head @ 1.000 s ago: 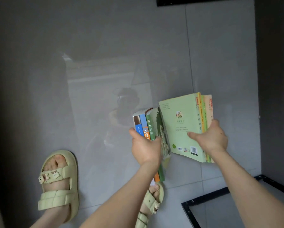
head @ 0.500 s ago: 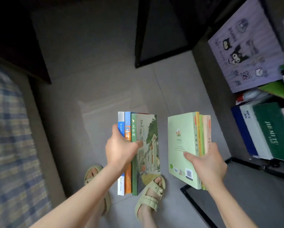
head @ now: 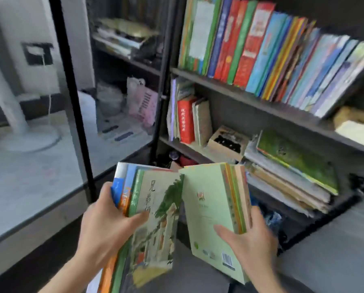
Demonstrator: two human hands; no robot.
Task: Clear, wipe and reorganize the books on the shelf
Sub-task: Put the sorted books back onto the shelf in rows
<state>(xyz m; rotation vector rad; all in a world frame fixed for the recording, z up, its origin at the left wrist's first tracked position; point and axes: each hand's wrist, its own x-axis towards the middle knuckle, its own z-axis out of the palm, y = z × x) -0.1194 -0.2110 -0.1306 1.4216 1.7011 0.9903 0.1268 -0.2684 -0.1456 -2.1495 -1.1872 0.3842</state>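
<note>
Your view swings up from the floor to the dark bookshelf [head: 261, 103]. Left hand [head: 105, 225] clamps the illustrated paperbacks [head: 153, 210], right hand [head: 250, 235] the pale-green paperbacks [head: 208, 208]; shelves look full, probably hardly begun.

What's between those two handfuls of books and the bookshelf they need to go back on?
Nothing visible. The left hand and right hand each hold a bundle of books in open air before the shelf. But its visible levels look mostly full already, so free space is unclear.

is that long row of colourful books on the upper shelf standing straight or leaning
Leaning. The row of colourful books tilts rightward, tops further right than bottoms, with the rightmost ones slanting most on the dark shelf board.
</note>
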